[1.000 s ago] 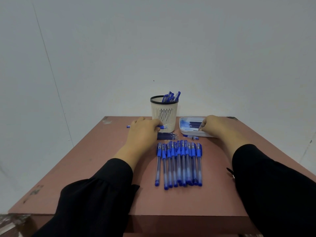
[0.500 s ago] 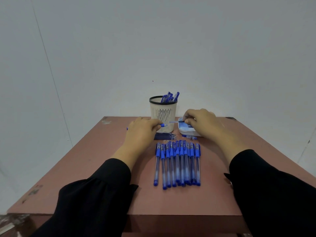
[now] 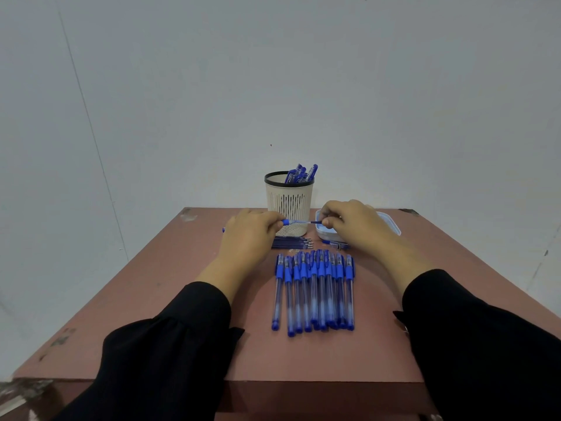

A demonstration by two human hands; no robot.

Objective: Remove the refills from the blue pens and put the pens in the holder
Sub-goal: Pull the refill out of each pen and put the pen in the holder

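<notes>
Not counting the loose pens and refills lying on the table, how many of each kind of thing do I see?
holder: 1
tray: 1
hands: 2, left hand and right hand
pen pinched between both hands: 1
Total: 5

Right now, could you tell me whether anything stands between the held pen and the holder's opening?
Nothing visible does. The pen, held by both hands, hangs just before the holder; its open rim, pens already leaning inside at right, lies above.

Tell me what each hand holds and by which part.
Both hold one blue pen: left hand grips its barrel, right hand pinches its tip end.
</notes>
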